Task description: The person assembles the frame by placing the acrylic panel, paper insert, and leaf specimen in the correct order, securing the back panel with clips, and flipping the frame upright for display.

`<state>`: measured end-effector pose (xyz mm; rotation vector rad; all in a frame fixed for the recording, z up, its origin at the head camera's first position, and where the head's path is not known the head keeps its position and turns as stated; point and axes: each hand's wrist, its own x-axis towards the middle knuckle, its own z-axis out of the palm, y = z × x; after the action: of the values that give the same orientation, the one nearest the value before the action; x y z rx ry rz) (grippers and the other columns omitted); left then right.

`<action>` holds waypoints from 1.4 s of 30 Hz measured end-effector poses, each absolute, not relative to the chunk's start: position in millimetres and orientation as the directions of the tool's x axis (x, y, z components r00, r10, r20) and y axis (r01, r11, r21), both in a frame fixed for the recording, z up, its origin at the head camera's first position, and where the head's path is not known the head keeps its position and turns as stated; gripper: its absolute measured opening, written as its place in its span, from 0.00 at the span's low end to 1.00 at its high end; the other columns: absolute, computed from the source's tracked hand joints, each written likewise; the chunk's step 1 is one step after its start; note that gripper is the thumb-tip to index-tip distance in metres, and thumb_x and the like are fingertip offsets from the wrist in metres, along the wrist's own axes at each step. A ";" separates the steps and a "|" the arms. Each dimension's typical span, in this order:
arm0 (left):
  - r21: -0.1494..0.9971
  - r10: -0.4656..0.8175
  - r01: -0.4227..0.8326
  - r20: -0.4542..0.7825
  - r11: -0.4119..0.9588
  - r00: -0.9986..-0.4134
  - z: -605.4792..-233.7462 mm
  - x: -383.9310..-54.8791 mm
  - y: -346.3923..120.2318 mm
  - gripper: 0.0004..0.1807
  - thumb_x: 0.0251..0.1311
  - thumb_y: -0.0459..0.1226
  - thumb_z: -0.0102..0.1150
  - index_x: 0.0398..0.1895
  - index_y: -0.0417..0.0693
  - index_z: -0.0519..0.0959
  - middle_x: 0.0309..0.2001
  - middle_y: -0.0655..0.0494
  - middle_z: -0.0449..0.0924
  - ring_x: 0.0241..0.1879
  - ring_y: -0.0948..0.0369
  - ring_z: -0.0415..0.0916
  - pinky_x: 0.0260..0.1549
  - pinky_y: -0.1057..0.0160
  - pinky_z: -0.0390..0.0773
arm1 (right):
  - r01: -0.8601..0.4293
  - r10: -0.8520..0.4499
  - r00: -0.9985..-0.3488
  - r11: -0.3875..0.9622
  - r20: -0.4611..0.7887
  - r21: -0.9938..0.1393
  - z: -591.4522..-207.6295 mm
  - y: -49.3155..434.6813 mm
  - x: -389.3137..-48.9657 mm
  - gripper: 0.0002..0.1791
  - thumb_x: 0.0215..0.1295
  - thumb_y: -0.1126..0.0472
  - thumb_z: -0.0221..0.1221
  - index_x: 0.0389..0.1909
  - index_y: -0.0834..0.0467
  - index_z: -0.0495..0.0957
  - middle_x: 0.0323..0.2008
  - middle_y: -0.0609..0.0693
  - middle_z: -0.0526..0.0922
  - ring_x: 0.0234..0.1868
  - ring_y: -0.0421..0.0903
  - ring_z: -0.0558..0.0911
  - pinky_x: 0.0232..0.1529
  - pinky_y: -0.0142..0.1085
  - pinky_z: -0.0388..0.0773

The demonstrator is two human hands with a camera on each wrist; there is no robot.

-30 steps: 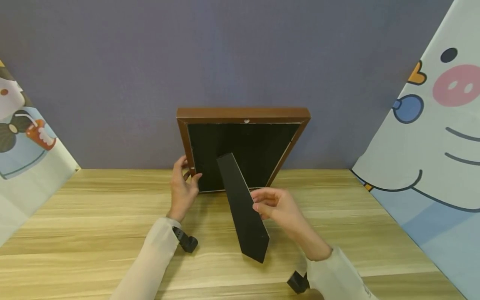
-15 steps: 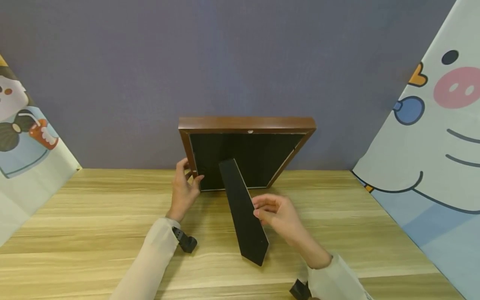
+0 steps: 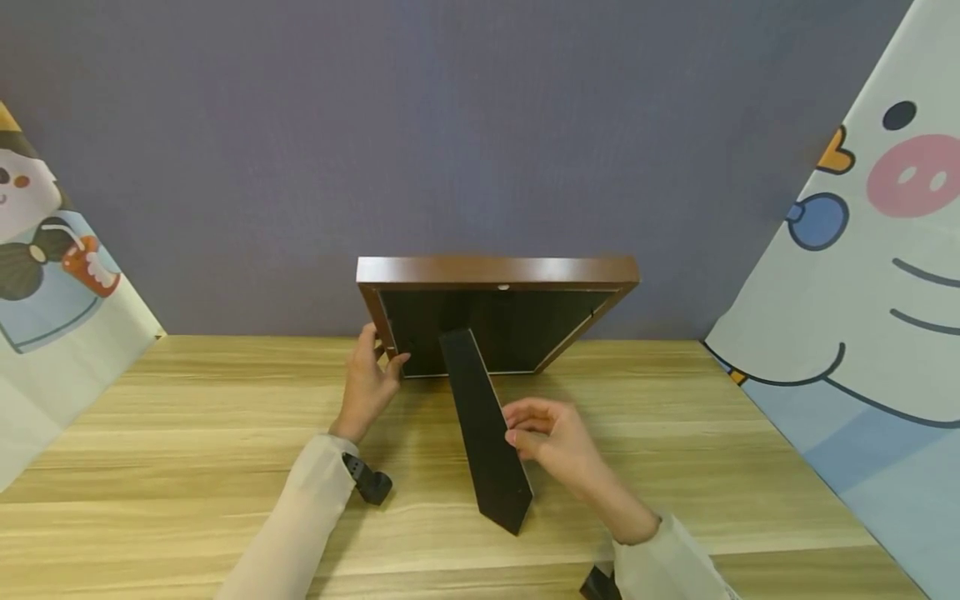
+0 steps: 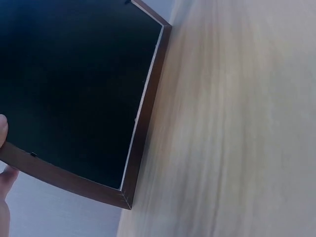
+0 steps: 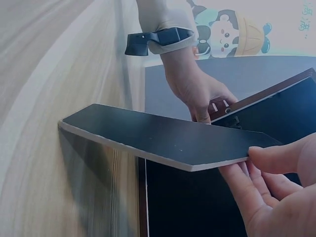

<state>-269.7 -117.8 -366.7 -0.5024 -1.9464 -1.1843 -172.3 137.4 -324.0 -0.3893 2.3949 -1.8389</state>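
Note:
A brown photo frame (image 3: 495,270) stands on its lower edge with its black back (image 3: 540,325) facing me, leaning towards me. From that back a black stand leg (image 3: 483,433) juts out and down towards the table. My left hand (image 3: 366,392) grips the frame's left side low down, thumb on the back and fingers around the outer edge. With thumb and fingers, my right hand (image 3: 558,442) pinches the right edge of the leg about midway. In the right wrist view the leg's pointed end (image 5: 81,116) sits close over the wood. The frame's front is hidden.
The frame rests on a light wood-grain table (image 3: 187,467). Behind it rises a grey-blue wall panel (image 3: 480,125). Cartoon-printed panels flank the table, one at the left (image 3: 67,375) and one with a pig snout at the right (image 3: 847,333).
The frame's top edge has come down, tilting further towards me. The stand leg has swung slightly, with my right hand moving a little down along with it. My left hand keeps its grip.

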 end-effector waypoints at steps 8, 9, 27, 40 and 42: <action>0.590 -0.054 0.644 0.757 0.487 -0.652 -365.0 -267.4 -120.1 0.23 0.46 0.18 0.65 0.46 0.30 0.69 0.43 0.36 0.75 0.47 0.39 0.75 0.46 0.45 0.80 | -0.162 -0.283 -0.955 0.229 0.094 -0.960 -326.7 139.2 -172.6 0.13 0.58 0.75 0.58 0.45 0.73 0.76 0.33 0.55 0.81 0.32 0.38 0.79 0.29 0.31 0.80; 0.597 -0.049 0.638 0.748 0.486 -0.662 -364.3 -266.5 -121.1 0.23 0.46 0.18 0.66 0.46 0.30 0.69 0.43 0.36 0.75 0.48 0.39 0.76 0.46 0.45 0.80 | -0.167 -0.288 -0.953 0.233 0.096 -0.958 -326.7 139.6 -172.5 0.13 0.58 0.75 0.58 0.45 0.73 0.76 0.33 0.56 0.80 0.32 0.38 0.79 0.29 0.31 0.80; 0.631 0.080 0.654 0.691 0.417 -0.718 -358.0 -259.0 -141.8 0.18 0.51 0.17 0.60 0.46 0.31 0.75 0.42 0.36 0.80 0.48 0.41 0.79 0.47 0.54 0.80 | -0.253 -0.337 -0.931 0.327 0.138 -0.910 -325.8 144.9 -163.2 0.15 0.55 0.75 0.60 0.45 0.70 0.76 0.35 0.60 0.80 0.35 0.45 0.82 0.26 0.33 0.82; 0.602 0.097 0.669 0.708 0.436 -0.700 -356.5 -258.1 -142.3 0.14 0.52 0.18 0.60 0.43 0.30 0.74 0.40 0.35 0.80 0.45 0.41 0.80 0.47 0.52 0.80 | -0.246 -0.332 -0.934 0.332 0.131 -0.911 -329.6 147.3 -156.8 0.15 0.54 0.76 0.61 0.44 0.70 0.77 0.34 0.59 0.80 0.33 0.43 0.81 0.24 0.32 0.81; 0.598 0.100 0.668 0.708 0.442 -0.699 -356.3 -257.5 -142.4 0.15 0.51 0.18 0.60 0.43 0.30 0.74 0.40 0.36 0.80 0.45 0.41 0.80 0.47 0.53 0.80 | -0.246 -0.332 -0.934 0.331 0.131 -0.911 -330.0 148.0 -156.8 0.14 0.54 0.76 0.61 0.43 0.70 0.77 0.34 0.59 0.80 0.33 0.43 0.81 0.24 0.32 0.81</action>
<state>-257.5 -142.4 -356.3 -0.6418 -2.1029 -1.2439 -156.8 148.0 -330.0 -0.5438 2.4981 -1.6875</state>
